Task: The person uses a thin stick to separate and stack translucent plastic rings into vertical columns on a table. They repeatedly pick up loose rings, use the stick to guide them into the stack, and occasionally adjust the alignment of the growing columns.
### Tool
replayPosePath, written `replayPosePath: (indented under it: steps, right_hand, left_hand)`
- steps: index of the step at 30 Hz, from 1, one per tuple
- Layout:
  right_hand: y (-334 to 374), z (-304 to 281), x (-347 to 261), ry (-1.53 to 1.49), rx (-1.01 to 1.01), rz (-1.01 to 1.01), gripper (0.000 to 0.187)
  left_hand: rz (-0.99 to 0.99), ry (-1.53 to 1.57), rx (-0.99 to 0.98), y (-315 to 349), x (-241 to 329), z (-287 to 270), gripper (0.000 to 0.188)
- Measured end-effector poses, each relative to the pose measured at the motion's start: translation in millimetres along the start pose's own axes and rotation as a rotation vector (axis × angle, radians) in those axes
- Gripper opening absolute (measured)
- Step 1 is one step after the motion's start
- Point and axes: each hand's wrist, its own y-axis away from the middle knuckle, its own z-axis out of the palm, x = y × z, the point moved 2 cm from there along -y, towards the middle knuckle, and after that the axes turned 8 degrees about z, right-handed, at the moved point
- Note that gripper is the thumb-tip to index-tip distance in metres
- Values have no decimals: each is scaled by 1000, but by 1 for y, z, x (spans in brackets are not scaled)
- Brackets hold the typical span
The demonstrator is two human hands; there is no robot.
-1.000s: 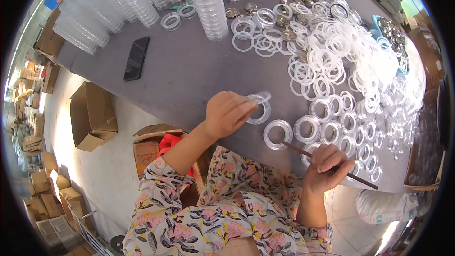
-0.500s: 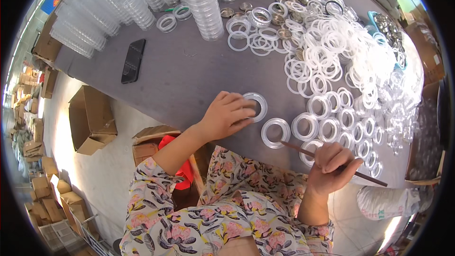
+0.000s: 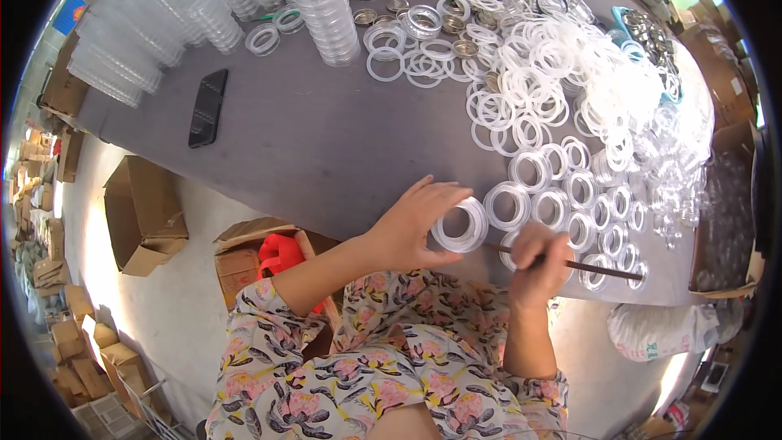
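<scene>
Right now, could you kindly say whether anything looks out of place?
Perhaps the black phone on the gray table, near the clear stacks: it resembles nothing around it. White rings lie heaped loosely, unlike the clear rings in rough rows.

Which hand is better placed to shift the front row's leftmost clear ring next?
Probably the left hand: its thumb and fingers curve around the clear ring, while the right hand, farther off, grips a thin brown stick.

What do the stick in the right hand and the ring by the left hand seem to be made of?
Stick: perhaps wood or painted metal, judging by its even dark brown colour. Ring: probably glossy plastic; it's clear, with bright highlights.
</scene>
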Motion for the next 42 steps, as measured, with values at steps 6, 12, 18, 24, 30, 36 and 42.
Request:
replayPosePath:
  steps: [6, 12, 18, 24, 30, 36, 42]
  right_hand:
    - [-7, -1, -35, -423, 66, -42, 57]
    - [-6, 16, -18, -389, 10, 14, 60]
    - [-4, 28, -4, -386, -62, 108, 60]
    - [-31, 42, 11, -520, -121, 90, 59]
    - [-29, 35, 14, -493, -263, 13, 58]
    - [-18, 52, 26, -109, -262, 41, 57]
    - [-21, 28, 16, -357, -194, 410, 58]
  left_hand:
    - [-70, 112, 53, 4, -9, 13, 74]
    - [-125, 205, 130, 5, -6, 19, 77]
    - [-183, 353, 220, 11, -11, 29, 76]
    - [-138, 308, 268, 11, -13, 32, 74]
    - [-121, 288, 266, 11, -12, 30, 73]
    - [-119, 247, 270, 10, -11, 31, 72]
    - [-115, 247, 273, 12, -12, 29, 73]
